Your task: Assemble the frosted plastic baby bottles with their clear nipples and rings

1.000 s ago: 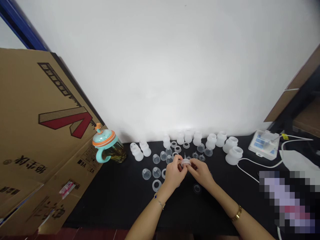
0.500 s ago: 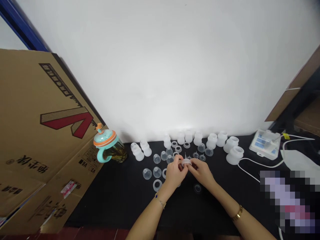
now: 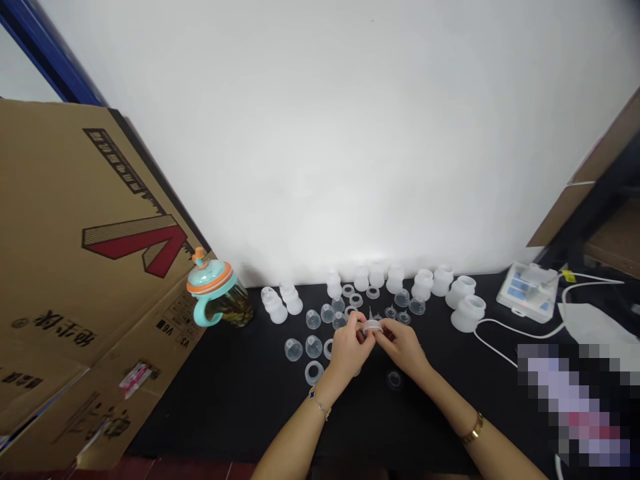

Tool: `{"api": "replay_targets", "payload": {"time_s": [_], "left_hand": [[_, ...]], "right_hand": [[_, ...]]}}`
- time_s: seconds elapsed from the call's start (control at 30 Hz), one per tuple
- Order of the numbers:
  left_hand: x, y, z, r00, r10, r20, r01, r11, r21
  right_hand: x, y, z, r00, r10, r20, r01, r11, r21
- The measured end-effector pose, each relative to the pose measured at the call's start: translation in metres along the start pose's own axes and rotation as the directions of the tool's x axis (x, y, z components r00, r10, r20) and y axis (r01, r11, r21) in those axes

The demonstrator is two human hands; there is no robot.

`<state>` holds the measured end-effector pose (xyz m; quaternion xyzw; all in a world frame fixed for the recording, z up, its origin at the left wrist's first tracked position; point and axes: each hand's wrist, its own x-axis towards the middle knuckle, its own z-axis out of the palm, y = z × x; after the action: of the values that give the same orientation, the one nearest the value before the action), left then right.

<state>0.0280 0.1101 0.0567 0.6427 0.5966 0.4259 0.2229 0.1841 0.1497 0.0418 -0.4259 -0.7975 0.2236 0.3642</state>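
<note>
Between both hands, over the black table, is a translucent white ring (image 3: 372, 326) with a clear pointed tip rising from it. My left hand (image 3: 351, 343) pinches its left side, and my right hand (image 3: 404, 347) grips its right side. Several clear domed caps (image 3: 313, 346) lie left of my left hand, beside a loose white ring (image 3: 314, 373). More rings (image 3: 356, 300) lie behind the hands. Clear teats (image 3: 404, 317) rest just behind my right hand, and another clear round piece (image 3: 395, 380) lies in front of it.
White bottles (image 3: 423, 285) line the wall, with two capped ones (image 3: 275, 305) at the left. A teal-lidded jug (image 3: 220, 293) stands beside a large cardboard box (image 3: 60, 233). At the right are a clear plastic case (image 3: 529, 291), a white cable and a pixelated patch.
The view has shifted very slightly. Both hands keep their hold on the ring, with hardly any movement.
</note>
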Motion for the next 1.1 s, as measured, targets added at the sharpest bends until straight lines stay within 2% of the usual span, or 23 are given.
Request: {"api": "replay_targets", "payload": {"time_s": [0.57,0.8,1.1], "left_hand": [[0.0,-0.003,0.001,0.999,0.041,-0.015,-0.04,0.998,0.052],[-0.001,-0.004,0.002,0.997,0.081,-0.015,-0.081,0.996,0.029],[-0.001,-0.004,0.002,0.996,0.062,-0.067,-0.064,0.998,-0.025]], "right_hand": [[-0.001,-0.004,-0.001,0.99,0.063,0.124,-0.068,0.997,0.039],[-0.001,-0.006,-0.002,0.992,0.059,0.108,-0.068,0.995,0.08],[-0.004,-0.012,-0.003,0.994,0.037,0.101,-0.047,0.994,0.098]]}}
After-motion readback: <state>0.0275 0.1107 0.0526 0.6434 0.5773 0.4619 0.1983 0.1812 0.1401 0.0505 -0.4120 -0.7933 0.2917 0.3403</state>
